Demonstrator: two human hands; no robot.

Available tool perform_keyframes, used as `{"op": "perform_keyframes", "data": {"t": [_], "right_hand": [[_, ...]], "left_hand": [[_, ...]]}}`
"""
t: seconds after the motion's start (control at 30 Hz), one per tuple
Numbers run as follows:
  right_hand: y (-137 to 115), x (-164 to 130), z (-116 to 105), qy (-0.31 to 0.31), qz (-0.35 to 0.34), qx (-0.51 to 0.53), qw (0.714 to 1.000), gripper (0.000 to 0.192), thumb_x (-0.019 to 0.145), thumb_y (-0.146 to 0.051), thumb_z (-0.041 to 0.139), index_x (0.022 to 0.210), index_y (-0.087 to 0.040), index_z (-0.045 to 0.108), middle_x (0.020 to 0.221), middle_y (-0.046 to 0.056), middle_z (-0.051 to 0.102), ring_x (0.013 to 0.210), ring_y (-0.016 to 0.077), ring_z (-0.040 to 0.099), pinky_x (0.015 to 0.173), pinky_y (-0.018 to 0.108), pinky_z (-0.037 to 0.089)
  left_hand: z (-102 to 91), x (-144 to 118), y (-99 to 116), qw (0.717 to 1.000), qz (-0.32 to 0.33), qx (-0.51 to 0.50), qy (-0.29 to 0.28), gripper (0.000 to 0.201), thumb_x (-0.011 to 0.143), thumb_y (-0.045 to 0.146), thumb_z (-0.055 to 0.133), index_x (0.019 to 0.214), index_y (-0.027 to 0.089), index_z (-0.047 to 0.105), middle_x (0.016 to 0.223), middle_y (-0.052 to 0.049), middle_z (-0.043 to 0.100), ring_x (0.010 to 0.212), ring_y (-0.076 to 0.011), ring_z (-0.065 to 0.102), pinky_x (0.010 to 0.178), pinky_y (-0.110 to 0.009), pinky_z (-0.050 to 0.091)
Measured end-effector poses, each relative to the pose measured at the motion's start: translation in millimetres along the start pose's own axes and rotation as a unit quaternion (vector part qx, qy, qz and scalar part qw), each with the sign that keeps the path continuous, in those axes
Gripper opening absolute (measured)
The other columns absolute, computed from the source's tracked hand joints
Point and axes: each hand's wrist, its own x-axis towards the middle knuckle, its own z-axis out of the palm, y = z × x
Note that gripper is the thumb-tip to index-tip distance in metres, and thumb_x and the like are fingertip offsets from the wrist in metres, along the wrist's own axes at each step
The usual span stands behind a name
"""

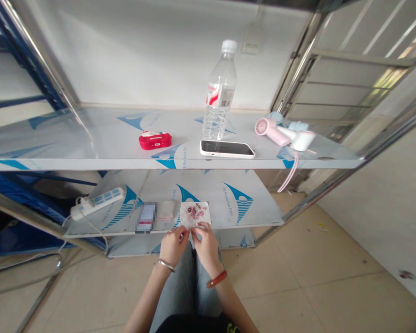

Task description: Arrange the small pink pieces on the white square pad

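My left hand (174,244) and my right hand (204,243) come together at the front edge of the lower shelf, fingertips pinched and nearly touching. Whatever lies between them is too small to make out. Just beyond the fingers, a white tissue (205,220) lies spread on the shelf, bearing several small dark red and pink beads or pieces (196,211). To its left sits a small clear packet (165,210). Left of that is a phone (146,218) with a lit, blurred screen.
On the upper shelf (100,138) stand a red case (155,140), a plastic bottle (219,92), a white-edged phone (227,149) and a pink handheld fan (272,131) with its strap over the edge. A power strip (97,202) with a cable lies at lower left. Metal posts flank the shelves.
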Motion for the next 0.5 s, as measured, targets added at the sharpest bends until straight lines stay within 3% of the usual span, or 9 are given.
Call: {"op": "perform_keyframes", "data": {"t": [0.13, 0.23, 0.4, 0.5], "right_hand": [[9, 3, -3, -0.054, 0.036, -0.002, 0.998, 0.033, 0.077, -0.019, 0.065, 0.110, -0.024, 0.068, 0.120, 0.009, 0.056, 0.108, 0.0242, 0.058, 0.087, 0.032, 0.049], [15, 3, -6, -0.089, 0.038, -0.003, 0.995, 0.041, 0.072, -0.017, 0.069, 0.112, -0.024, 0.068, 0.125, 0.010, 0.053, 0.114, 0.0268, 0.054, 0.092, 0.036, 0.047], [19, 3, -2, -0.126, 0.033, 0.013, 0.991, 0.038, 0.065, -0.015, 0.074, 0.103, -0.022, 0.071, 0.122, 0.011, 0.055, 0.114, 0.0261, 0.054, 0.097, 0.038, 0.044], [21, 3, 4, -0.160, 0.029, 0.033, 0.986, 0.039, 0.063, -0.011, 0.074, 0.100, -0.021, 0.072, 0.122, 0.011, 0.056, 0.115, 0.0259, 0.053, 0.100, 0.039, 0.041]], "left_hand": [[5.4, -3, -4, 0.998, 0.059, 0.020, 0.006, 0.017, 0.087, 0.024, 0.051, 0.075, 0.020, 0.062, 0.080, -0.004, 0.066, 0.087, -0.0205, 0.059, 0.078, -0.030, 0.040], [5.7, -3, -14, 0.998, 0.053, 0.013, -0.012, 0.011, 0.082, 0.030, 0.059, 0.084, 0.021, 0.065, 0.092, -0.006, 0.065, 0.092, -0.0233, 0.058, 0.081, -0.035, 0.042], [6.5, -2, -32, 0.996, 0.074, 0.008, -0.055, 0.064, 0.065, 0.024, 0.072, 0.127, 0.030, 0.053, 0.133, -0.007, 0.052, 0.119, -0.0295, 0.048, 0.097, -0.045, 0.038], [12.2, -2, -36, 0.994, 0.077, 0.002, -0.079, 0.069, 0.065, 0.020, 0.070, 0.130, 0.030, 0.051, 0.140, -0.007, 0.046, 0.128, -0.0304, 0.041, 0.103, -0.048, 0.032]]}}
